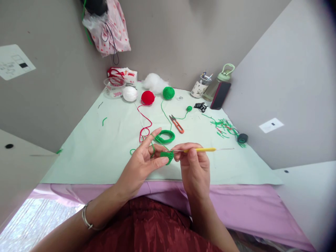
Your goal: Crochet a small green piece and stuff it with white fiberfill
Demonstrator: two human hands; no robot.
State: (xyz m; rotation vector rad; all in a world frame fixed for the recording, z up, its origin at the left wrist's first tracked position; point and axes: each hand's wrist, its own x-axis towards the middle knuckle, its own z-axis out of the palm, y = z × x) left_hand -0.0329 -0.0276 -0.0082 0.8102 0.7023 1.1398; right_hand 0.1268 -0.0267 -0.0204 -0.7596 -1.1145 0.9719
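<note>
Between the thumb and fingers of my left hand (147, 159) is a small green crochet piece (170, 157). Green yarn passes around the raised index finger of that hand. My right hand (195, 162) grips a crochet hook (203, 149) by its yellow handle, its thin metal tip reaching left to the upper edge of the crochet piece. Just beyond my hands lies a coil of green yarn (168, 136), partly covered by my left fingers. How the hook's tip sits in the stitches is too small to tell.
Orange thread snips (177, 124) lie beyond the coil. Farther back are white (130, 93), red (147, 97) and green (168, 93) yarn balls and white stuffing (154, 82). At right stand a phone (221, 96), a bottle (210, 91) and a pen cup (200, 87), near green yarn scraps (224, 126).
</note>
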